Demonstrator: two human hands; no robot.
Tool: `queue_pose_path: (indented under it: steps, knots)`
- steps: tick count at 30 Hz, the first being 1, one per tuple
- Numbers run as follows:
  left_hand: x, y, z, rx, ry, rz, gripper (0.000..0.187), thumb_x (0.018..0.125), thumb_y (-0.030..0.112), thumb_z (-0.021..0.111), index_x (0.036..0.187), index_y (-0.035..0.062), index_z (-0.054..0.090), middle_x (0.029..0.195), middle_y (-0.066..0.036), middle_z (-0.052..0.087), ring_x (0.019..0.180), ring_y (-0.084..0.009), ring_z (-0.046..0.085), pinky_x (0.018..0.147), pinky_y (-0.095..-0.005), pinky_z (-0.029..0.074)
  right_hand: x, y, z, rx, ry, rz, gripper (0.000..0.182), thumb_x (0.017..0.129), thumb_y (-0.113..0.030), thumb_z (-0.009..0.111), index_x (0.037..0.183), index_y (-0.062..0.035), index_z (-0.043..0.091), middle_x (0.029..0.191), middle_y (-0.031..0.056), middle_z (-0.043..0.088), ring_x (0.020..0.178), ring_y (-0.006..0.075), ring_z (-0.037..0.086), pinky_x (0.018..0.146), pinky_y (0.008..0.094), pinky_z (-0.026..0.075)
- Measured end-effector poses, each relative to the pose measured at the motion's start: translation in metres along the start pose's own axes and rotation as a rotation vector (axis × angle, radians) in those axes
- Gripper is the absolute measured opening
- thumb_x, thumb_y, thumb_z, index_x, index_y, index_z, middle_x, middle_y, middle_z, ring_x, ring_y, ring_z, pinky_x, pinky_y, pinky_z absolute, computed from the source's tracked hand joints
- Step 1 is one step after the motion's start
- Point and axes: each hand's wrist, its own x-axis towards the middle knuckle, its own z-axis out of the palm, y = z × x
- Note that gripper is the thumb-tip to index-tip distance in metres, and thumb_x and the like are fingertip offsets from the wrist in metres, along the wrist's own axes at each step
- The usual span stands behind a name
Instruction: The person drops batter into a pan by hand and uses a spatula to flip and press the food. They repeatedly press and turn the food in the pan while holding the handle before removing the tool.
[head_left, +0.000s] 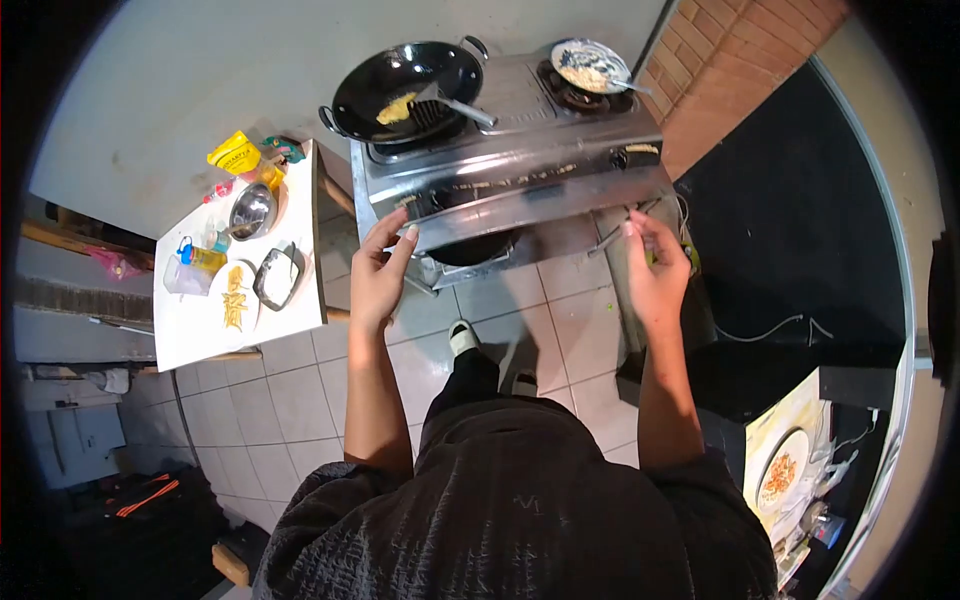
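Observation:
My left hand [381,268] hovers in front of the gas stove [520,135], near its left knob [424,204]. Its thumb and forefinger are apart with nothing visible between them. Off the stove's right front corner is my right hand [660,265], fingers loosely bent and apart, also bare. On the left burner sits a black wok [360,85] holding a yellow piece of food [396,108]. A slotted spatula [462,108] lies in it, handle over the near rim. A bowl [568,52] of pale, lumpy mixture rests on the right burner, with a utensil handle sticking out.
A white side table [190,335] at left carries a steel bowl [253,212], a black dish [290,283] of white powder, a plate of fried pieces [235,300], a yellow bottle [205,258] and a yellow bag [235,152]. Lower right, a plate [797,447] holds orange bits.

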Motion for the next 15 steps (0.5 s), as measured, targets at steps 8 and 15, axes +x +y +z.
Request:
queue_pose_path:
  steps: [8, 15]
  knots:
    - [-0.048, 0.042, 0.019, -0.094, -0.067, 0.027, 0.051, 0.090, 0.011, 0.064, 0.136, -0.0027, 0.046, 0.126, -0.012, 0.057, 0.100, -0.0135, 0.055, 0.087, -0.0266, 0.045, -0.035, -0.016, -0.061, -0.101, 0.099, -0.007, 0.020, 0.085, -0.013, 0.068, 0.100, 0.0003, 0.068, 0.091, 0.0087, 0.071, 0.086, 0.0138, 0.064, 0.078, 0.0269, 0.047]
    - [-0.062, 0.019, 0.003, -0.139, -0.257, -0.037, 0.035, 0.093, 0.016, 0.063, 0.123, -0.0004, 0.057, 0.113, -0.007, 0.062, 0.104, -0.0131, 0.057, 0.090, -0.0279, 0.045, -0.111, -0.015, -0.055, -0.042, 0.219, 0.157, 0.016, 0.088, -0.017, 0.068, 0.098, -0.0051, 0.072, 0.094, 0.0084, 0.071, 0.089, 0.0129, 0.063, 0.083, 0.0257, 0.046]
